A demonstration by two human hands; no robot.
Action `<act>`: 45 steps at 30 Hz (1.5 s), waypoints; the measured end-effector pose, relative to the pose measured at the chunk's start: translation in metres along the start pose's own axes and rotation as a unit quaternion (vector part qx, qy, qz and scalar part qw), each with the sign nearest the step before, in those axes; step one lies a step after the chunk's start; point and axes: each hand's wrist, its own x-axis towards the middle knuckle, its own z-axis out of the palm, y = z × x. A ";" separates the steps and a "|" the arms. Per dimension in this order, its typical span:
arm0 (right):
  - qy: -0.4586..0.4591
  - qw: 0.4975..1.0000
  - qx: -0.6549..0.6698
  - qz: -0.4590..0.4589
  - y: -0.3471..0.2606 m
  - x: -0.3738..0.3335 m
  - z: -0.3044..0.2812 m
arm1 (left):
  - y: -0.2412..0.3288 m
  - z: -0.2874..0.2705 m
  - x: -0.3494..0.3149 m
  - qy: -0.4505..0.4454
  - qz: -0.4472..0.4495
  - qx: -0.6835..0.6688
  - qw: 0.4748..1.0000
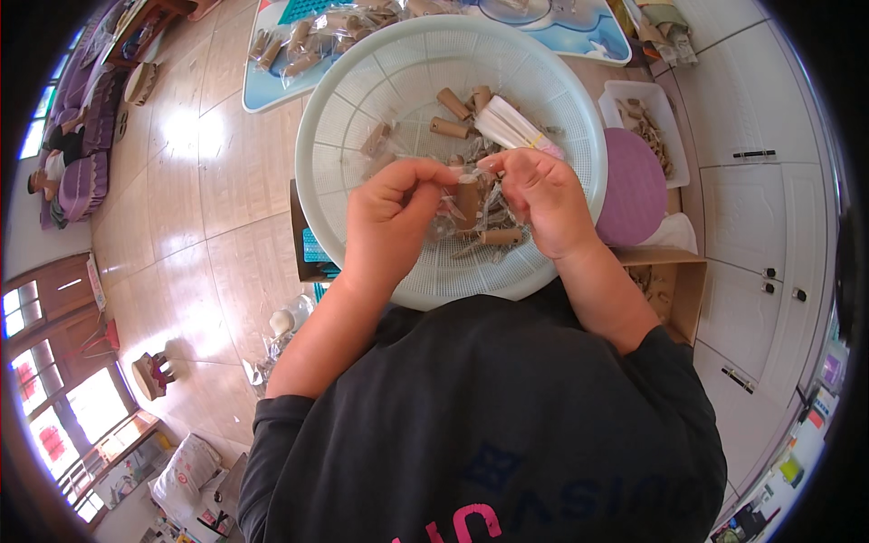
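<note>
Over a round pale mesh basket (319,100), both hands meet at the gathered top of a clear plastic bag. A brown cylinder (467,204) appears to hang inside that bag, below the fingertips. My left hand (391,213) pinches the bag's neck with thumb and forefinger. Opposite it, my right hand (550,199) is closed at the same spot, its fingers partly curled. Whether a tie is between the fingers is too small to tell. In the basket, beyond the hands, lie a bundle of thin white strips (509,124) and loose brown cylinders (449,128), with crumpled clear bags around them.
Bagged brown cylinders (348,32) lie on a blue patterned table (272,86) beyond the basket. To the right are a white bin (681,172) of brown pieces, a purple disc (634,185) and a cardboard box (690,290). A person (56,167) is on a purple sofa, far left.
</note>
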 end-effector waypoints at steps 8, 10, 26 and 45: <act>-0.001 1.000 0.018 0.015 -0.008 0.000 -0.007 | 0.005 -0.001 0.000 -0.001 0.060 0.040 0.997; -0.002 0.999 0.036 0.036 -0.010 0.001 -0.004 | 0.005 0.000 0.000 -0.002 0.062 0.045 0.997; -0.059 0.939 -0.215 -0.260 -0.007 -0.006 -0.006 | 0.012 -0.002 0.001 -0.029 -0.088 -0.110 0.990; -0.058 0.996 -0.062 -0.037 0.001 -0.003 -0.001 | 0.008 0.004 -0.003 -0.019 -0.003 -0.044 0.999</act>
